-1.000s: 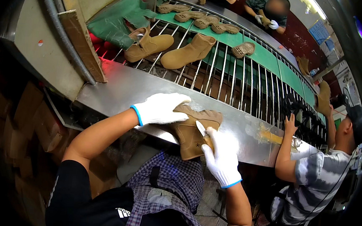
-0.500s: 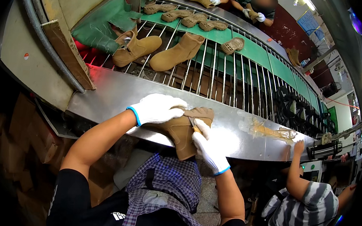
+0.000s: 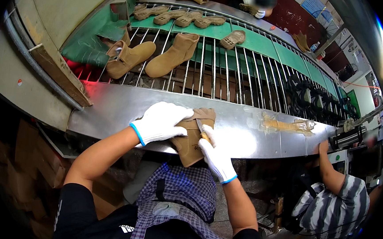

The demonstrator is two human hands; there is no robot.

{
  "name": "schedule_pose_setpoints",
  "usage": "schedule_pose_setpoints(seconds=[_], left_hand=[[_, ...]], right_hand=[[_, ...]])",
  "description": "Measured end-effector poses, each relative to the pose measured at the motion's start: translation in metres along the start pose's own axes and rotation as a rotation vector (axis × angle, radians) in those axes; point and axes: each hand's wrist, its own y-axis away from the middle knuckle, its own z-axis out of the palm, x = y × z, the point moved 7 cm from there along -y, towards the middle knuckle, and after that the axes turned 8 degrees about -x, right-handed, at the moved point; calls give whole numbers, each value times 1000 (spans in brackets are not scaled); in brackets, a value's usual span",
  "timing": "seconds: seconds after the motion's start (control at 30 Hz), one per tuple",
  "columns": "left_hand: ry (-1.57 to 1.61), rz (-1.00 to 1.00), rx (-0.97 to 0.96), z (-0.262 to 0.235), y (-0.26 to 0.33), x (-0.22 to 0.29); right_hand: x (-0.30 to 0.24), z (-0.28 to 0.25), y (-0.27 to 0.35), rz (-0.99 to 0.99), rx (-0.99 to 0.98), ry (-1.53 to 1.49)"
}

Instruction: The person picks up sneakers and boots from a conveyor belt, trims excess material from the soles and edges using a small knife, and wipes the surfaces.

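A tan suede ankle boot [image 3: 190, 149] is held over the near edge of the metal ledge, its opening hanging toward me and its sole [image 3: 205, 114] turned up and away. My left hand [image 3: 161, 123], in a white glove with blue trim, is closed round the boot from the left. In my gloved right hand [image 3: 217, 157] is a small knife [image 3: 205, 135] with a yellowish handle; its short blade lies against the boot near the sole's edge. The left fingertips partly cover the boot's upper and toe.
Beyond the steel ledge [image 3: 113, 100] runs a rack of metal rollers carrying a tan boot [image 3: 173, 56], another boot [image 3: 131, 58] and a loose sole [image 3: 232, 39]. More soles [image 3: 170, 16] lie on a green strip. Black footwear [image 3: 310, 99] is at right. A co-worker [image 3: 334, 200] stands nearby.
The boot has turned so its shaft hangs further left, and the right hand with the knife has shifted slightly left. The whole view has also shifted a little.
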Motion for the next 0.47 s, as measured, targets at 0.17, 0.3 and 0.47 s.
schedule_pose_setpoints(seconds=[0.17,0.3,0.47], left_hand=[[-112,153,102,4,0,6],[-225,233,98,7,8,16],[-101,7,45,-7,-24,38]], right_hand=[[-16,-18,1,-305,-27,304],[-50,-40,31,-322,-16,615],[-46,-32,30,-286,6,622]])
